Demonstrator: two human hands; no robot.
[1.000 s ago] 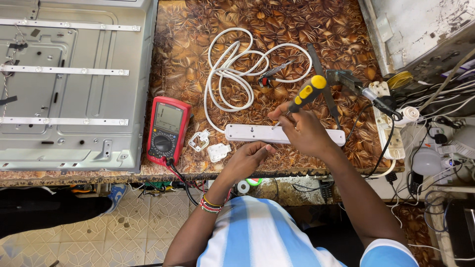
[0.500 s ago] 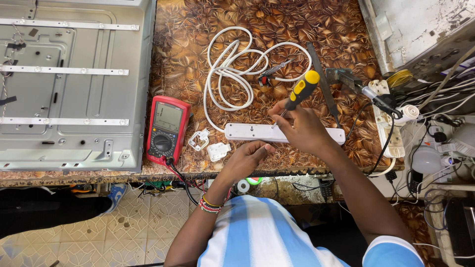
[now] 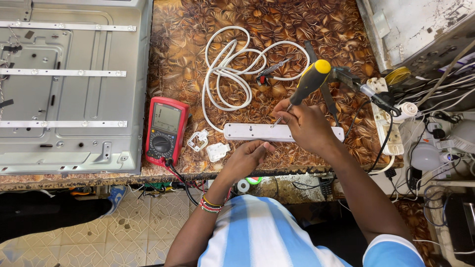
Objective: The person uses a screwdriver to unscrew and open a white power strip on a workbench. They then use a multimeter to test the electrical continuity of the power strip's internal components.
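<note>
The right hand [image 3: 307, 123] is closed round a black-and-yellow screwdriver [image 3: 308, 83], its tip set down on the white power strip [image 3: 257, 132]. The left hand [image 3: 247, 159] lies loosely curled against the strip's near side, holding nothing I can make out. The strip lies near the front edge of the brown patterned worktop [image 3: 188, 54]. Its white cable [image 3: 232, 69] coils just behind it. Two white plug pieces [image 3: 208, 146] and a red multimeter [image 3: 165, 130] lie toward the left, beside a grey metal panel [image 3: 69, 99].
</note>
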